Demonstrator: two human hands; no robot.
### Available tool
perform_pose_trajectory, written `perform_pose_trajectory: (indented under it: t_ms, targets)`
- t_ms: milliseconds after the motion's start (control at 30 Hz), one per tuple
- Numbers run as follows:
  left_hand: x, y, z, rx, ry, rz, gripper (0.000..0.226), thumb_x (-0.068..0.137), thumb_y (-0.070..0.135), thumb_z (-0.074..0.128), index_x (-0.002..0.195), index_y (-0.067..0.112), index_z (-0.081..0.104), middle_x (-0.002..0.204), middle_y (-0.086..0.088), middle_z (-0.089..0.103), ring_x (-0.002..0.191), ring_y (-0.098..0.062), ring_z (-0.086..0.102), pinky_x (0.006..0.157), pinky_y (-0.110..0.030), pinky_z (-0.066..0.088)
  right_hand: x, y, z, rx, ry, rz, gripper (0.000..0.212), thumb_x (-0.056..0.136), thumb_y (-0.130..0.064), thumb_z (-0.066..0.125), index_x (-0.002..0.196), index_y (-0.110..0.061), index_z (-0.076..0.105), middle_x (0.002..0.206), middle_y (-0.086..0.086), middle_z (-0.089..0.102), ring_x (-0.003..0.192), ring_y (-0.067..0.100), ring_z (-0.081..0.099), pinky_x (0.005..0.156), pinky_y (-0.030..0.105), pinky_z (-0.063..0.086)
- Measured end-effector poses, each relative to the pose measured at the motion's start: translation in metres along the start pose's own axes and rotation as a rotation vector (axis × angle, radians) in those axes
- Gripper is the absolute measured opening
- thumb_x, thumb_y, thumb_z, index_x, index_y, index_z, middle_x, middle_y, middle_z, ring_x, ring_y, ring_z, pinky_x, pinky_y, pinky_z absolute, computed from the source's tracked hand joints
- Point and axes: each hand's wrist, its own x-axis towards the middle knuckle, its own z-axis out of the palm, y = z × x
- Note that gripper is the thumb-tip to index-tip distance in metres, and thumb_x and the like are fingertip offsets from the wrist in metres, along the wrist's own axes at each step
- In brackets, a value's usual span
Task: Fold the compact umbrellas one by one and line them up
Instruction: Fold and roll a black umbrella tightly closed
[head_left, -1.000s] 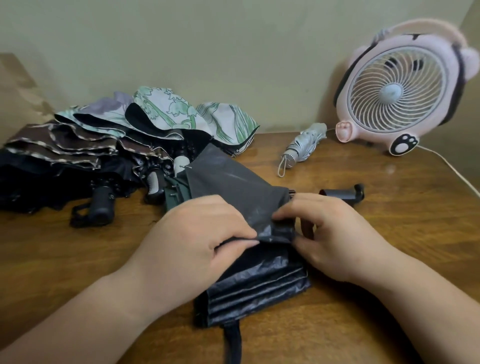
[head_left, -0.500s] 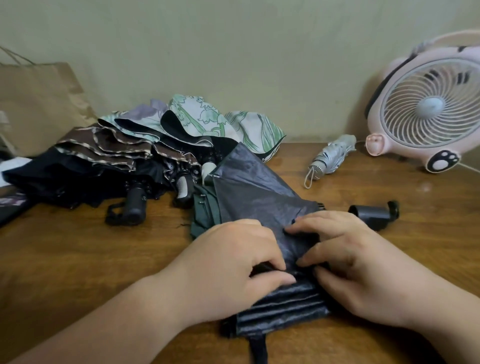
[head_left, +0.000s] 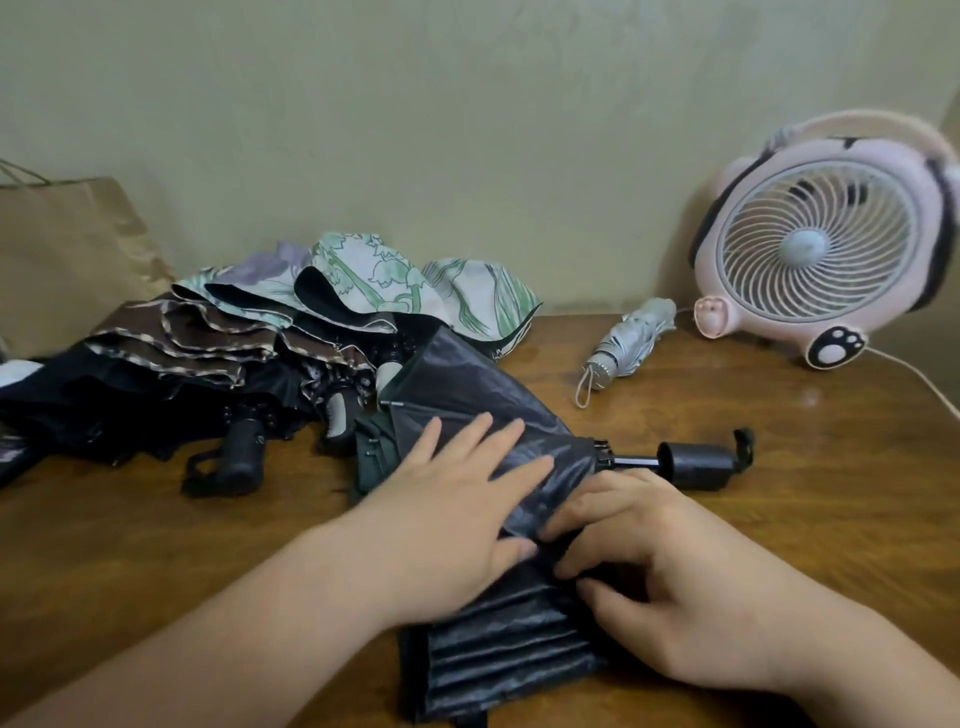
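Note:
A dark grey compact umbrella (head_left: 498, 654) lies in front of me on the wooden table (head_left: 779, 467), its black handle (head_left: 701, 462) pointing right. My left hand (head_left: 452, 504) lies flat on its canopy with the fingers spread and straight. My right hand (head_left: 654, 582) has its fingers curled onto the pleated fabric, pinching a fold near the middle. A folded silver umbrella (head_left: 631, 340) lies at the back, near the fan. A heap of unfolded umbrellas (head_left: 249, 338), floral, brown and black, fills the back left.
A pink animal-shaped desk fan (head_left: 821, 244) stands at the back right, its white cable (head_left: 919, 376) trailing to the right edge. A brown paper bag (head_left: 67, 260) leans against the wall at the far left. A black umbrella handle (head_left: 239, 457) sticks out of the heap.
My left hand has let go of the fold and now spreads flat over the canopy. My right hand has stayed on the pleats. The camera has shifted a little.

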Motion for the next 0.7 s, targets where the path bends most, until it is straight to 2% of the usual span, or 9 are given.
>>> perform_pose_trajectory:
  t_ms: [67,167,233,300,367,400,500,567,700]
  targets:
    - [-0.006,0.003,0.008,-0.007,0.035,-0.003,0.066,0.105,0.061,0.026,0.159,0.046,-0.01,0.167,0.012,-0.028,0.151,-0.014,-0.033,0.124,-0.051,-0.017,0.002,0.003,-0.015,0.161,0.094,0.098,0.014,0.086,-0.024,0.07,0.092,-0.032,0.079,0.107,-0.025,0.07,0.111,0.001,0.062,0.096,0.022,0.047]
    - [-0.009,-0.002,0.012,-0.028,0.031,-0.002,0.066,0.104,0.064,0.023,0.159,0.047,-0.009,0.165,0.016,-0.03,0.149,-0.011,-0.036,0.123,-0.049,-0.021,0.033,0.02,-0.039,0.217,0.329,0.327,0.012,0.089,-0.021,0.073,0.086,-0.031,0.079,0.088,-0.017,0.074,0.087,-0.001,0.068,0.079,0.02,0.053]
    - [-0.008,-0.003,0.012,-0.032,0.022,0.009,0.066,0.104,0.064,0.022,0.159,0.046,-0.01,0.165,0.016,-0.03,0.149,-0.011,-0.036,0.123,-0.049,-0.021,0.068,0.036,-0.05,0.08,0.224,0.478,0.01,0.089,-0.028,0.072,0.097,-0.028,0.079,0.094,-0.015,0.075,0.086,-0.001,0.067,0.081,0.021,0.051]
    - [-0.007,-0.003,0.012,-0.048,0.021,0.017,0.066,0.105,0.063,0.022,0.159,0.046,-0.01,0.165,0.015,-0.031,0.149,-0.011,-0.036,0.122,-0.05,-0.022,0.095,0.054,-0.053,-0.013,-0.052,0.567,0.023,0.089,-0.038,0.074,0.109,-0.026,0.077,0.104,-0.01,0.074,0.094,0.007,0.066,0.083,0.022,0.046]
    - [-0.006,-0.003,0.012,-0.066,0.035,0.019,0.066,0.105,0.063,0.024,0.16,0.046,-0.009,0.166,0.015,-0.029,0.15,-0.011,-0.035,0.122,-0.049,-0.023,0.11,0.066,-0.047,0.022,-0.245,0.586,0.017,0.09,-0.041,0.073,0.1,-0.028,0.079,0.094,-0.009,0.075,0.088,0.01,0.066,0.079,0.024,0.047]
    - [-0.006,-0.004,0.013,-0.075,0.042,0.021,0.066,0.105,0.063,0.024,0.16,0.046,-0.008,0.166,0.015,-0.028,0.15,-0.011,-0.035,0.121,-0.048,-0.024,0.112,0.07,-0.043,0.077,-0.268,0.57,0.014,0.09,-0.039,0.073,0.092,-0.027,0.08,0.088,-0.007,0.076,0.082,0.01,0.066,0.077,0.025,0.049]
    - [-0.005,-0.007,0.015,-0.097,0.059,0.028,0.066,0.104,0.064,0.025,0.159,0.047,-0.007,0.167,0.015,-0.026,0.15,-0.009,-0.034,0.121,-0.048,-0.024,0.111,0.082,-0.029,0.232,-0.144,0.519,0.016,0.093,-0.033,0.073,0.08,-0.025,0.078,0.08,-0.005,0.077,0.073,0.008,0.067,0.08,0.032,0.054]
    - [-0.004,-0.009,0.016,-0.096,0.065,0.032,0.066,0.104,0.064,0.026,0.16,0.046,-0.006,0.167,0.015,-0.025,0.151,-0.01,-0.032,0.121,-0.048,-0.023,0.11,0.087,-0.023,0.301,-0.047,0.492,0.021,0.095,-0.033,0.069,0.076,-0.026,0.074,0.071,-0.007,0.071,0.066,0.009,0.062,0.073,0.033,0.05]
    - [-0.004,-0.008,0.017,-0.086,0.054,0.018,0.067,0.103,0.064,0.024,0.159,0.047,-0.008,0.167,0.015,-0.025,0.151,-0.009,-0.031,0.122,-0.048,-0.022,0.106,0.087,-0.017,0.321,0.054,0.485,0.023,0.099,-0.035,0.062,0.08,-0.022,0.065,0.068,-0.007,0.062,0.061,0.005,0.053,0.064,0.026,0.044]
